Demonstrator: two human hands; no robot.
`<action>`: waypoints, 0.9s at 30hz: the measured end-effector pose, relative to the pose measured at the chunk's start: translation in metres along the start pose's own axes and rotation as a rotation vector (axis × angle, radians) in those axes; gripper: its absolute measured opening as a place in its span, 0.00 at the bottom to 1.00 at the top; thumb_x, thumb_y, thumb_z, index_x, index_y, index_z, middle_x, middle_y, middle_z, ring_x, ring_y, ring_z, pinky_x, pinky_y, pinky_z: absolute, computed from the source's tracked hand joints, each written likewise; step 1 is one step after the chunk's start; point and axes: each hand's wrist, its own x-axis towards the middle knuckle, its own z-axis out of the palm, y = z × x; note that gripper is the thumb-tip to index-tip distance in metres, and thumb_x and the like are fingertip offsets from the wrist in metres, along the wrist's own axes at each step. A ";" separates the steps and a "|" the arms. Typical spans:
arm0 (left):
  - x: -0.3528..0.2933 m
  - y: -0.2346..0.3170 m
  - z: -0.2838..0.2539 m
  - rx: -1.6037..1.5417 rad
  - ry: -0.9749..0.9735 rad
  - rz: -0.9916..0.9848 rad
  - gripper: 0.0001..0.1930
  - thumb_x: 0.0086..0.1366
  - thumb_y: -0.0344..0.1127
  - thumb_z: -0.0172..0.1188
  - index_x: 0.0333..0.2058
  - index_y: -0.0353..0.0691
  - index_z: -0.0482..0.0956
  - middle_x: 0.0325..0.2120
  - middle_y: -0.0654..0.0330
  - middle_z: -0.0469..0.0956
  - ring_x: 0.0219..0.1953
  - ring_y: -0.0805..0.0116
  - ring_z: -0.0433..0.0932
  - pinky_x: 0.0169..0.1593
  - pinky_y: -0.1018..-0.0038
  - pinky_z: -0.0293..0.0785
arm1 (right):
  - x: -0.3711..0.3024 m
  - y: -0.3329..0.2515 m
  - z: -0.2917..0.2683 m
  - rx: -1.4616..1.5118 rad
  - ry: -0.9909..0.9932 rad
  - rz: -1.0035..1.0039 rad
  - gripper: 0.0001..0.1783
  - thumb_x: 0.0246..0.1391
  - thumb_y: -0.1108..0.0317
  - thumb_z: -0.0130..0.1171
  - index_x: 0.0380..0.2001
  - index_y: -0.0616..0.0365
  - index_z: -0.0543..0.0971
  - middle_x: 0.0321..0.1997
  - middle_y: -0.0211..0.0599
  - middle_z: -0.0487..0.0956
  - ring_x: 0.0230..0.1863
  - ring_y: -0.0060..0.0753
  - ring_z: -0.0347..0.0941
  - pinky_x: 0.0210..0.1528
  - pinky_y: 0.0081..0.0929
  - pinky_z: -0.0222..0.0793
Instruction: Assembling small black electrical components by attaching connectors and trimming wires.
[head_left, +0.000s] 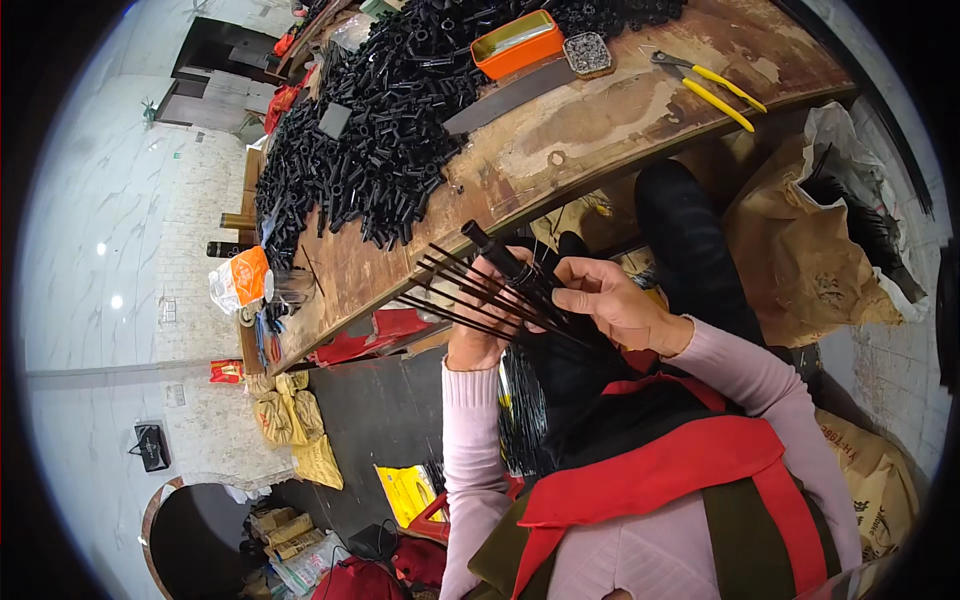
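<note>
Several thin black rods [452, 279] fan out by a black tube [496, 249], off the bench [545, 172] edge — L hand [478, 314] curled round both, R hand [622, 306] pinching where rods meet — prob. mid-fitting; next needs steady L grip, fine R placement.

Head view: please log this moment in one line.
left hand: holding black rods; right hand: at black tube; workbench: yellow-handled pliers, orange box

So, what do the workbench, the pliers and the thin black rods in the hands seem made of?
Workbench: likely wood, worn; its brown surface is patchy and scuffed. Pliers: probably metal, by the grey head; smooth yellow handles suggest plastic. Rods: dark, slim, straight; metal or plastic, unclear.
</note>
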 end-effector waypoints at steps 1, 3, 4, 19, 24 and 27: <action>-0.001 0.001 0.003 0.034 -0.039 0.045 0.22 0.64 0.37 0.58 0.54 0.34 0.69 0.39 0.59 0.77 0.35 0.72 0.79 0.36 0.81 0.76 | -0.001 -0.001 0.001 -0.018 -0.008 0.003 0.06 0.58 0.74 0.61 0.39 0.60 0.76 0.36 0.23 0.76 0.39 0.13 0.71 0.44 0.13 0.66; -0.004 0.000 0.001 -0.044 -0.053 0.032 0.22 0.62 0.36 0.59 0.54 0.34 0.68 0.41 0.59 0.76 0.35 0.72 0.79 0.36 0.82 0.75 | -0.001 -0.003 0.002 -0.035 -0.017 0.006 0.06 0.58 0.74 0.61 0.39 0.59 0.76 0.36 0.22 0.75 0.39 0.13 0.70 0.45 0.13 0.66; -0.004 -0.001 -0.001 -0.021 -0.064 0.041 0.22 0.62 0.36 0.59 0.53 0.33 0.68 0.40 0.59 0.76 0.35 0.72 0.79 0.36 0.81 0.76 | -0.002 -0.004 0.002 0.005 -0.023 0.029 0.06 0.58 0.75 0.60 0.39 0.60 0.76 0.36 0.23 0.76 0.39 0.13 0.71 0.45 0.14 0.67; 0.017 -0.018 -0.002 -0.293 -0.378 0.109 0.36 0.50 0.33 0.74 0.56 0.34 0.66 0.30 0.61 0.73 0.36 0.67 0.72 0.39 0.74 0.73 | -0.012 0.000 0.008 0.222 -0.064 0.188 0.08 0.53 0.78 0.65 0.37 0.63 0.80 0.38 0.29 0.80 0.37 0.20 0.76 0.43 0.16 0.70; 0.026 -0.036 0.024 -0.523 -0.299 0.178 0.13 0.59 0.27 0.62 0.38 0.45 0.65 0.28 0.62 0.70 0.33 0.68 0.71 0.35 0.75 0.72 | -0.014 0.003 0.015 0.159 0.044 -0.071 0.08 0.54 0.79 0.63 0.39 0.63 0.80 0.38 0.28 0.80 0.39 0.17 0.74 0.46 0.16 0.68; -0.001 -0.040 0.011 -0.094 0.122 0.202 0.15 0.66 0.36 0.60 0.48 0.43 0.68 0.33 0.62 0.73 0.39 0.66 0.75 0.43 0.71 0.75 | -0.013 0.004 0.016 0.150 0.068 -0.090 0.09 0.54 0.80 0.62 0.39 0.61 0.79 0.38 0.27 0.80 0.39 0.17 0.75 0.46 0.16 0.70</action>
